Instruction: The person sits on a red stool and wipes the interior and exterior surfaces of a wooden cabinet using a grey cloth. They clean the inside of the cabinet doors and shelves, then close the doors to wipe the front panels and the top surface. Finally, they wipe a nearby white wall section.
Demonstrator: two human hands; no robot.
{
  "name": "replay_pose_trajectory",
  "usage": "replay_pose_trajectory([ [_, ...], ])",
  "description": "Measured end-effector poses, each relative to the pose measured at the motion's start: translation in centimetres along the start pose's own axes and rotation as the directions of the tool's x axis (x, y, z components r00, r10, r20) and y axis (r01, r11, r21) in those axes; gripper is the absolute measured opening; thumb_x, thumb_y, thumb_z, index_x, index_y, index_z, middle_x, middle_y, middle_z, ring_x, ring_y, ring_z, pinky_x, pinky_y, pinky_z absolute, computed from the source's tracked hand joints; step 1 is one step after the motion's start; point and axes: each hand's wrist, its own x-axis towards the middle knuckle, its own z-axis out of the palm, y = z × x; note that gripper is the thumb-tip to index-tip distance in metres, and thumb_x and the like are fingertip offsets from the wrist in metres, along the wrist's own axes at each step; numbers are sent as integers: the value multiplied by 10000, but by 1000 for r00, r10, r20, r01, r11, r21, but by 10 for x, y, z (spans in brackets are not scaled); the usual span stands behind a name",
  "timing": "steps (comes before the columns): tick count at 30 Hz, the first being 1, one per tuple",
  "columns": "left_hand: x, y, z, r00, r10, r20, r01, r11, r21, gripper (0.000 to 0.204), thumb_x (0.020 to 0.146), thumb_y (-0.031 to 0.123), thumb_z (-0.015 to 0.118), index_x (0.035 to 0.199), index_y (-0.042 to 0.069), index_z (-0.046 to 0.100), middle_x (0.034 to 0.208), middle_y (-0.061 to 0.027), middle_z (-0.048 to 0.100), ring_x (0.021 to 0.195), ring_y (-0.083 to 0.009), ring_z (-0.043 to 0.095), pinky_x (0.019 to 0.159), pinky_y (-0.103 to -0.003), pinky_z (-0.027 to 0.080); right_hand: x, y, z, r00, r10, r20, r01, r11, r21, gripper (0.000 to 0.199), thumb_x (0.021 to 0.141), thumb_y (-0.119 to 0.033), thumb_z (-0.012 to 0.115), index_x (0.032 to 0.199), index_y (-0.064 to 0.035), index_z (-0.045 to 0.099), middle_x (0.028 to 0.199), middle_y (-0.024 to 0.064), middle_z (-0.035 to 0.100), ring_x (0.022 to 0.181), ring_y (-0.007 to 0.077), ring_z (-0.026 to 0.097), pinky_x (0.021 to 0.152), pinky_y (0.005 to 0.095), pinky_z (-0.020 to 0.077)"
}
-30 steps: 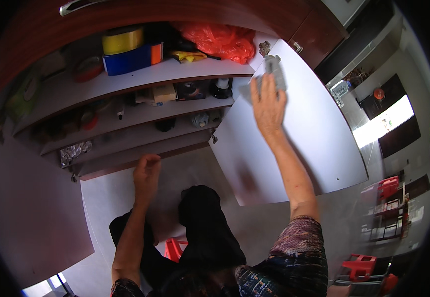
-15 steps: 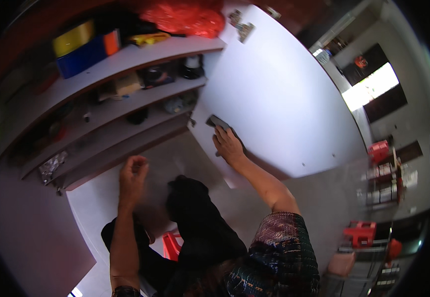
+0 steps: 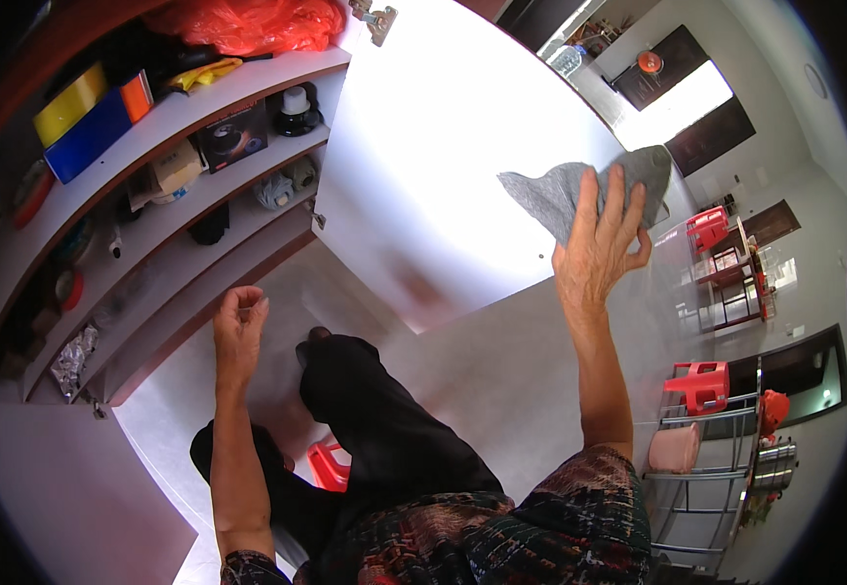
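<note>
Your right hand (image 3: 592, 249) spreads its fingers across the grey cloth (image 3: 552, 197), which lies under them against the white door (image 3: 443, 146); well left of them, your left hand (image 3: 238, 336) half-curls, loosely open.

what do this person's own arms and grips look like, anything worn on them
Left grip and right grip are ungloved human hands; no watch or bracelet shows. Both forearms are bare. The left sleeve and right sleeve are short and dark, the right clearly patterned with reddish-brown and paler flecks.
</note>
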Motion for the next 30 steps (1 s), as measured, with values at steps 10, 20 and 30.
replay_pose_trajectory([
  [10,9,-4,24,998,-47,32,45,998,48,175,829,175,600,947,47,578,851,-20,546,726,-104,478,649,-244,427,-103,-49,62,944,-325,51,307,926,220,371,822,-126,523,1193,-117,536,1298,40,491,1174,222,466,838,411,345],
  [20,14,-24,34,999,-42,33,38,992,118,157,811,132,603,929,33,576,845,-32,577,725,-117,516,659,-255,444,-152,-114,109,611,-771,179,589,594,549,340,808,-166,524,1107,-10,568,1288,100,469,1252,222,353,878,338,354],
  [30,14,-27,21,998,52,19,-55,981,184,194,798,140,615,948,26,570,857,-56,594,693,-125,527,642,-266,460,21,-71,54,940,-306,-153,333,920,206,353,801,-77,557,1153,-48,548,1303,107,488,1228,231,423,841,365,311],
])
